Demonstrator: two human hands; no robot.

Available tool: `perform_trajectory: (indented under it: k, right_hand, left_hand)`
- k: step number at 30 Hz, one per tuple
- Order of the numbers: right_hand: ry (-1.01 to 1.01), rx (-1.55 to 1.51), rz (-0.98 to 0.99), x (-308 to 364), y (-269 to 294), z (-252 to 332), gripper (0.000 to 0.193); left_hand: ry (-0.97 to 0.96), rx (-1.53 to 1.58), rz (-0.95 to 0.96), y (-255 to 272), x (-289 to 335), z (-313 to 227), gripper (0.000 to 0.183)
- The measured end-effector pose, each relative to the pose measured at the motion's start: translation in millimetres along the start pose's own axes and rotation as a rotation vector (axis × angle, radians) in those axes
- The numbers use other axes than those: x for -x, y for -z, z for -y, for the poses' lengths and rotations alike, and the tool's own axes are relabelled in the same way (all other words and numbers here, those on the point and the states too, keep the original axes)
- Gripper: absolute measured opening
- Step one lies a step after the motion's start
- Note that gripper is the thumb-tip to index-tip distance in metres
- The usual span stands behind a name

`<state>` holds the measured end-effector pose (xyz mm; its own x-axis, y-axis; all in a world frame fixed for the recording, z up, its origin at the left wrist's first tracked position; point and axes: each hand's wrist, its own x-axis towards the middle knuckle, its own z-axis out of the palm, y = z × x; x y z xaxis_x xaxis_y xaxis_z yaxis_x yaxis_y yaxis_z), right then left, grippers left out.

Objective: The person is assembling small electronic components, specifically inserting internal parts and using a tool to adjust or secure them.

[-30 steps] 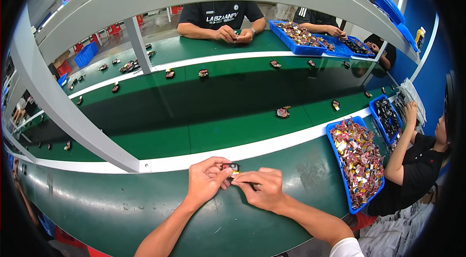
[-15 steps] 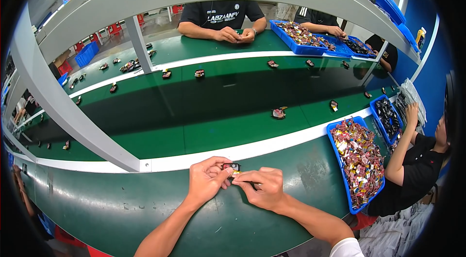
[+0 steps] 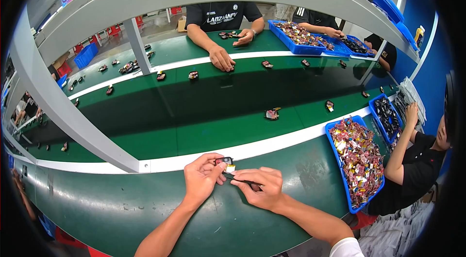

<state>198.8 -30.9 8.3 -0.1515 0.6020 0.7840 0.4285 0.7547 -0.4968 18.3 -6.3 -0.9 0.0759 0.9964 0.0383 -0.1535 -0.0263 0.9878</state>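
My left hand point(image 3: 199, 179) pinches a small black plastic casing point(image 3: 224, 160) between thumb and fingers, above the green worktable point(image 3: 194, 228). A dark reddish part sits inside the casing, and a small white-and-yellow piece point(image 3: 230, 168) sticks out at its lower right. Closed around thin black tweezers point(image 3: 248, 181), my right hand point(image 3: 264, 188) is just to the right. The tweezers' tip points toward the white-and-yellow piece; whether it touches is too small to tell.
Beyond the table edge runs a green conveyor belt point(image 3: 204, 106) carrying scattered small assemblies. A blue tray point(image 3: 341, 172) heaped with small parts stands at right, beside a co-worker point(image 3: 412, 155). A grey frame post point(image 3: 73, 106) rises at left. Across the belt, a person's hand point(image 3: 222, 58) reaches over it.
The casing has shifted slightly left, and the tweezers' tip now shows apart from it. Assemblies on the belt have drifted left. The person opposite has stretched one hand to the belt.
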Motion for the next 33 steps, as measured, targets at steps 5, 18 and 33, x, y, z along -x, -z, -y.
perform_trajectory:
  k: [5, 18, 33]
  right_hand:
    - [0.006, -0.021, -0.001, 2, 0, -1, 0.016]
    - [-0.127, -0.026, -0.022, 3, -2, -8, 0.016]
    - [-0.131, -0.031, 0.003, 1, -2, -6, 0.014]
  left_hand:
    - [-0.038, 0.022, -0.124, -1, 0, -3, 0.018]
    - [-0.055, -0.201, -0.414, 53, -106, -20, 0.021]
    - [-0.104, -0.694, -0.474, 119, -120, -11, 0.018]
